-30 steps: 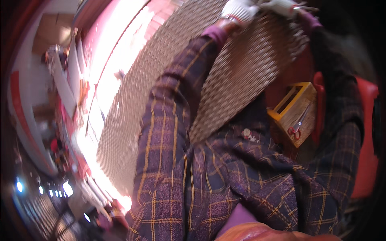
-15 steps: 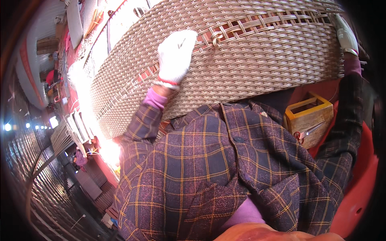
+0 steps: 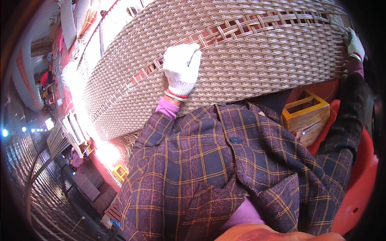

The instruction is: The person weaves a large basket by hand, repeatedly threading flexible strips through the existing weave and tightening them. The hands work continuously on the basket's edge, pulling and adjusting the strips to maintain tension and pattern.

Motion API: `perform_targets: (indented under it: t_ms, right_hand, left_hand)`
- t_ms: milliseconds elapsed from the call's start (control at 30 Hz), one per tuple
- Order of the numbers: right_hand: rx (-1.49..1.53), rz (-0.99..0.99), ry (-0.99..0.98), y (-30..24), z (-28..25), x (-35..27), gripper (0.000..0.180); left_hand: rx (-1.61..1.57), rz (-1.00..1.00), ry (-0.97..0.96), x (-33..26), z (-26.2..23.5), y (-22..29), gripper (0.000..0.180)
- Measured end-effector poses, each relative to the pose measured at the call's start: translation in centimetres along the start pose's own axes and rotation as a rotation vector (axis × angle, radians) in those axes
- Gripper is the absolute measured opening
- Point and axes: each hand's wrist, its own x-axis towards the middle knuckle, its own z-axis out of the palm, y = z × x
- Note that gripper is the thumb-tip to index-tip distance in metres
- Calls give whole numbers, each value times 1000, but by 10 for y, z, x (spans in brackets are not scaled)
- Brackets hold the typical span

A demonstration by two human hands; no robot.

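Tilted further upright, tan woven panel (image 3: 241,52) shows open lattice gaps.

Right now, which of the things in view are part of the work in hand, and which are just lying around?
In hand:
- woven wicker panel, partly open weave near its top
- left hand, white glove, flat on the panel
- right hand, gloved, gripping the panel's right edge

Lying about:
- yellow wooden box with a tool in it
- red plastic seat
- small yellow stool

Woven panel (image 3: 249,52) cut off at top edge, right hand (image 3: 355,43) partly lost in dark rim, far background blurred.
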Motion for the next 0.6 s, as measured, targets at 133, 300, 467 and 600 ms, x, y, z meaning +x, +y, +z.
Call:
perform_targets:
  t_ms: [133, 300, 467, 600]
  right_hand:
    - [735, 256, 156, -39, 29, -31, 40]
    - [99, -358, 425, -167, 48, -130, 29]
    - [6, -1042, 54, -275, 145, -218, 26]
    - [-148, -1116, 67, -310, 180, -235, 21]
  left_hand:
    - [-96, 100, 19, 22, 12, 9, 15]
    - [9, 158, -47, 45, 32, 24, 15]
    - [118, 79, -203, 56, 36, 31, 8]
    - [195, 83, -251, 59, 38, 30, 9]
